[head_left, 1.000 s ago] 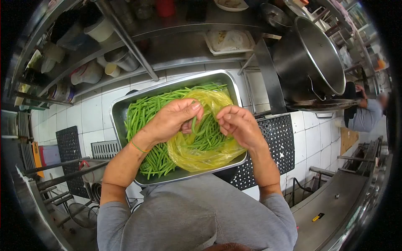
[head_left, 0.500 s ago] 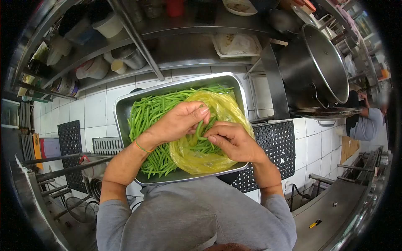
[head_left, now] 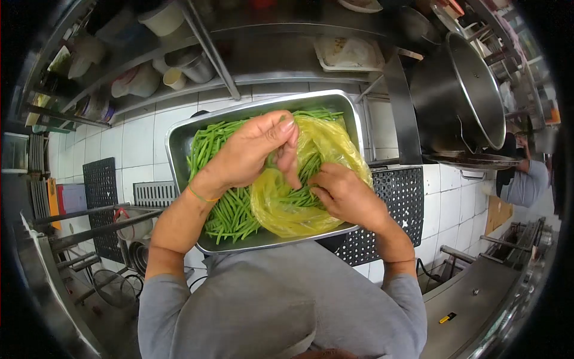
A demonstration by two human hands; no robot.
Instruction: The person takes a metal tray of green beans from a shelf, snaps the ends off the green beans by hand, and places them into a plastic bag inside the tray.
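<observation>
A metal tray (head_left: 174, 157) holds many loose green beans (head_left: 230, 210). On its right side lies an open yellow plastic bag (head_left: 281, 218) with more green beans inside. My left hand (head_left: 257, 146) hovers above the bag's left edge, thumb and index finger pinched together, the other fingers hanging down. Whatever small thing that pinch holds, I cannot make out. My right hand (head_left: 350, 194) reaches into the bag's mouth from the right, its curled fingers among the beans there; its fingertips are partly hidden.
Beyond the tray stands a steel shelf (head_left: 281, 78) with tubs and a white tray (head_left: 350, 55). A large pot (head_left: 451, 96) is at the right, near another person (head_left: 526, 179). Black perforated mats (head_left: 394, 209) lie on the tiled floor. A yellow-and-black cutter (head_left: 447, 318) rests on the right-hand counter.
My hands have come apart from the green bean they held together. The right hand has lowered to the beans in the bag; the left is raised with its lower fingers extended.
</observation>
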